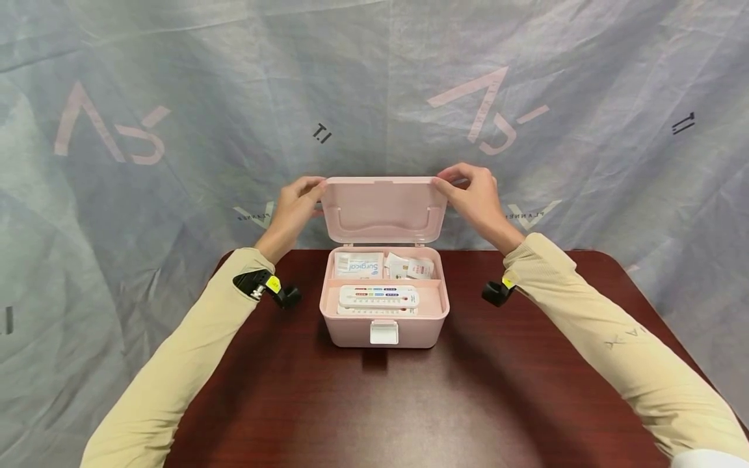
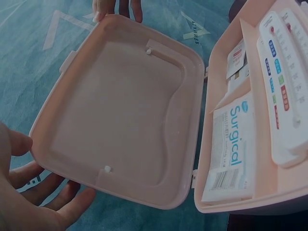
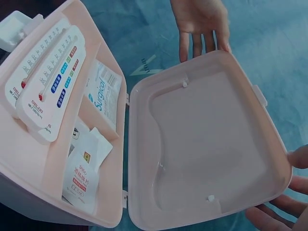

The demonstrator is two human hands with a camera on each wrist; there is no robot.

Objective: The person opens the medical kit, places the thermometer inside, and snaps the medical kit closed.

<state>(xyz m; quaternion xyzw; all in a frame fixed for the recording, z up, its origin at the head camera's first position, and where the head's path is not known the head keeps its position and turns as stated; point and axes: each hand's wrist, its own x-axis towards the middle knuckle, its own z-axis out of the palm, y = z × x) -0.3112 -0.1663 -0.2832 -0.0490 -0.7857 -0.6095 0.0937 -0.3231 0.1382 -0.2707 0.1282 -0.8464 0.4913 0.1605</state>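
Note:
A pink plastic storage box [image 1: 351, 330] stands on the table with its hinged lid [image 1: 383, 207] raised upright. My left hand [image 1: 297, 207] holds the lid's upper left corner, thumb on the inner side and fingers behind. At the upper right corner, my right hand [image 1: 476, 198] pinches the lid in the same way. Two white thermometer cards [image 1: 379, 297] lie overlapped in the front compartment. Behind them, a packet printed "Surgical" [image 2: 230, 149] fills the back left compartment. Small white sachets [image 3: 82, 185] sit in the back right one.
A white latch [image 1: 383, 332] hangs on the box's front. Under the box is a dark red-brown wooden table [image 1: 380, 403]. A grey printed cloth [image 1: 374, 84] hangs right behind the lid. Black wrist cameras [image 1: 497, 292] stick out inward from both sleeves.

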